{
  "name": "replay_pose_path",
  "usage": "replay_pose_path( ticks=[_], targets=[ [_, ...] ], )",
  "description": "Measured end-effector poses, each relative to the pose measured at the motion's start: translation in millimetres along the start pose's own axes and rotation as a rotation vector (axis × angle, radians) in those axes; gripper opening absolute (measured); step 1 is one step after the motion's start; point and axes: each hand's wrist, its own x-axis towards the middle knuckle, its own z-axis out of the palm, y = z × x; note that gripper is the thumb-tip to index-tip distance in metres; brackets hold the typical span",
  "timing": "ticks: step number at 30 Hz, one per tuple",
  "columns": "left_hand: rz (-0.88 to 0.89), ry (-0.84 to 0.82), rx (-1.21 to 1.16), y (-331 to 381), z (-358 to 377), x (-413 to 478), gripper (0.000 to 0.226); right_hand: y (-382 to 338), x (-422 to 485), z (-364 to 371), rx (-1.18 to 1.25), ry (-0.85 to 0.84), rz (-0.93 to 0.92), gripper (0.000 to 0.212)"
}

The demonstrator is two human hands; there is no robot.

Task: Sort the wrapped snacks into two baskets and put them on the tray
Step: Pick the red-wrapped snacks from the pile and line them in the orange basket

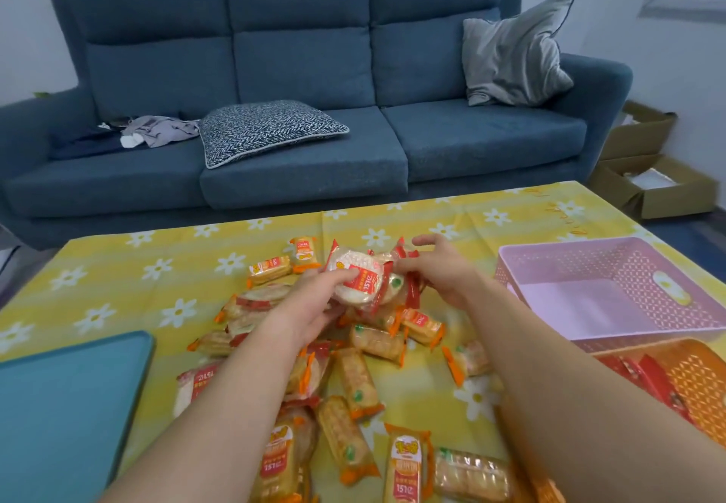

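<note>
A pile of wrapped snacks (353, 377) covers the middle of the yellow flowered tablecloth (118, 278); some are long with orange ends, others round with red ends. My left hand (310, 306) grips a round red-wrapped rice cracker (355, 278) lifted over the pile. My right hand (440, 270) is closed on the right side of a bunch of red-wrapped crackers (404, 266) next to it. A pink basket (613, 263) stands at the right with nothing in it. In front of it, an orange basket (699, 384) holds red-wrapped snacks. A teal tray (66, 404) lies at the lower left.
A blue sofa (294, 70) with a patterned cushion (267, 129), a grey pillow (514, 50) and some clothes stands behind the table. Open cardboard boxes (648, 176) sit on the floor at the far right.
</note>
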Motion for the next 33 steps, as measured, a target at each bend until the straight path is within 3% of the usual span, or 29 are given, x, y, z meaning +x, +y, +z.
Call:
replay_pose_path(
  ticks=[3,6,10,12,15,19,22,24,26,29,31,33],
  targets=[
    [0.068,-0.086,-0.132,0.4,8.9,-13.8,0.045,-8.1,-29.0,1.2,0.245,-0.046,-0.051,0.053],
    [0.139,-0.089,-0.164,3.8,19.9,-31.5,0.052,-14.6,-64.7,-0.5,0.268,-0.118,-0.072,0.031],
    [0.204,-0.087,-0.077,4.0,52.4,-69.6,0.060,-26.6,-125.3,-20.7,0.265,-0.052,-0.054,0.050],
    [0.235,-0.165,0.014,-3.0,83.0,-93.1,0.058,-27.2,-155.8,-40.7,0.158,0.051,-0.148,0.052],
    [0.298,-0.289,0.194,-24.3,140.5,-126.4,0.055,-15.0,-205.5,-87.4,0.001,0.334,-0.240,0.047],
    [0.418,-0.435,0.431,-51.6,202.7,-154.2,0.062,13.7,-264.5,-158.2,-0.090,0.496,-0.315,0.051],
    [0.519,-0.418,0.779,-71.9,225.9,-164.2,0.068,44.9,-289.1,-196.3,-0.273,0.488,-0.263,0.057],
    [0.556,-0.320,1.074,-81.4,227.1,-169.0,0.080,63.3,-294.7,-209.3,-0.601,0.374,-0.142,0.070],
    [0.540,-0.277,1.111,-87.0,220.5,-170.8,0.087,70.9,-295.9,-219.4,-0.811,0.408,-0.125,0.081],
    [0.673,-0.221,1.015,-94.6,218.2,-171.2,0.058,68.6,-297.4,-234.6,-0.753,0.544,-0.229,0.073],
    [0.799,-0.201,1.018,-101.9,226.0,-169.1,0.030,71.7,-293.5,-240.6,-0.780,0.545,-0.217,0.051],
    [0.845,-0.218,1.054,-107.4,237.1,-168.8,0.021,72.8,-287.6,-243.5,-0.847,0.491,-0.161,0.042]
  ],
)
